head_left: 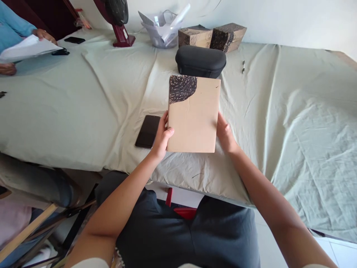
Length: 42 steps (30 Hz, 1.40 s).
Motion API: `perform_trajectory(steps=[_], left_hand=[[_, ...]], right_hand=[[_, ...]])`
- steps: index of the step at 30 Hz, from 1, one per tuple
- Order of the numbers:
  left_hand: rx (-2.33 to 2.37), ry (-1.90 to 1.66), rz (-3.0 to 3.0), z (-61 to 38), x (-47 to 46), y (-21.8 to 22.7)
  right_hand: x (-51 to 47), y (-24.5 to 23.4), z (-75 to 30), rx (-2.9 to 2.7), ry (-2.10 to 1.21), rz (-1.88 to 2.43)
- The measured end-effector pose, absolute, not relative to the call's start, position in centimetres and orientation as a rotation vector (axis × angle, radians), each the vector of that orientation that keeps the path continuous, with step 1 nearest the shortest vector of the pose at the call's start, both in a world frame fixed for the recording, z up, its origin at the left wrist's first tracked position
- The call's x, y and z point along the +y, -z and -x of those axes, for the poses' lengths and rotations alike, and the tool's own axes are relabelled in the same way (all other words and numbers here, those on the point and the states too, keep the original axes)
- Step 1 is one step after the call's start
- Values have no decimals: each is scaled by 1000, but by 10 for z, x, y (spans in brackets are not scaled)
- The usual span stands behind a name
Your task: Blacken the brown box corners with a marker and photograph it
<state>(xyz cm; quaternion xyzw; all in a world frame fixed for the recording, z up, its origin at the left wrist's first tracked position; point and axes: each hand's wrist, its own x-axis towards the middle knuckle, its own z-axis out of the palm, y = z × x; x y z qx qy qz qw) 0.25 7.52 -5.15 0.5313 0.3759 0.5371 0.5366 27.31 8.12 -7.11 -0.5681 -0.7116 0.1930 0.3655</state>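
A flat tan cardboard box (193,115) with a dark scribbled patch at its top left corner is held up over the table's near edge. My left hand (161,137) grips its left edge, thumb on the front face. My right hand (225,134) clasps its right edge, fingers behind the box. A black phone (148,131) lies flat on the cloth just left of my left hand. A black zip case (200,61) sits right behind the box.
A pale green cloth (292,111) covers the table. Two more scribbled brown boxes (212,36), a clear plastic tub (161,28), a maroon fan base (122,37) and a pen (243,66) lie at the back. Another person's hands hold white paper (28,47) far left.
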Motion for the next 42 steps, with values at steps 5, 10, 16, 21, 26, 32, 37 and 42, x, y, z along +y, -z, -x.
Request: perform_trajectory(steps=[5, 10, 16, 21, 26, 32, 37, 42], left_hand=[[836, -1152, -1446, 21, 96, 57], [1689, -874, -1812, 68, 123, 51], [2119, -454, -1684, 83, 132, 53], [2222, -367, -1611, 79, 145, 54], [2408, -212, -1516, 77, 149, 45], [2426, -439, -1435, 90, 144, 34], [2150, -687, -1586, 98, 124, 20], [1609, -1455, -1670, 91, 114, 25]], right_hand=[[66, 86, -252, -1690, -985, 1339], [66, 100, -241, -1545, -968, 1312], [66, 103, -241, -1546, -920, 1280], [62, 89, -236, -1563, -944, 1190], [63, 86, -231, -1606, -901, 917], [66, 90, -231, -1517, -952, 859], [64, 88, -230, -1510, -977, 856], [65, 91, -232, -1503, -1001, 849]])
